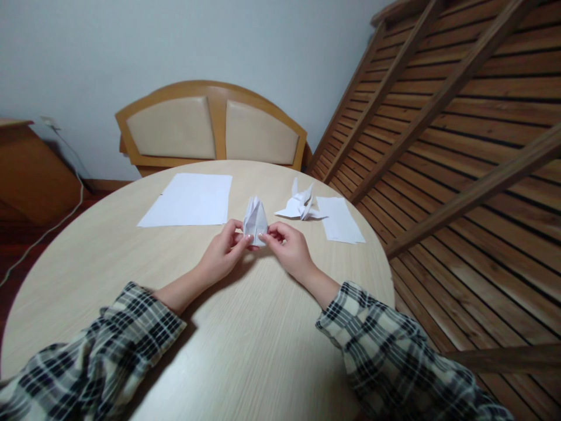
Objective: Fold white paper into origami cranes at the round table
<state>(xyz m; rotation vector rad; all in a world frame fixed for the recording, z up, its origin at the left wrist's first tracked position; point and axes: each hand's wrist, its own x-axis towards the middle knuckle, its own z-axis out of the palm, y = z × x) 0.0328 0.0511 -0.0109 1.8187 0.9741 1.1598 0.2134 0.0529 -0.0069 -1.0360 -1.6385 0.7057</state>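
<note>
Between my two hands, just above the middle of the table, is a piece of folded white paper (255, 219) with a pointed, split top. My left hand (222, 248) pinches its lower left corner, thumb on the near face. At the lower right corner my right hand (290, 245) grips it the same way, thumb in front and fingers behind. The far side of the folded paper is hidden from me. Behind my right hand lie folded white paper cranes (298, 204), close together with wings overlapping, so their number is hard to tell.
Flat white sheets (188, 200) lie at the table's back left. Smaller white paper pieces (340, 219) are stacked loosely at the right. The round wooden table (245, 351) stands before a padded headboard (210, 128). A slatted wooden frame (447, 146) leans along the right side.
</note>
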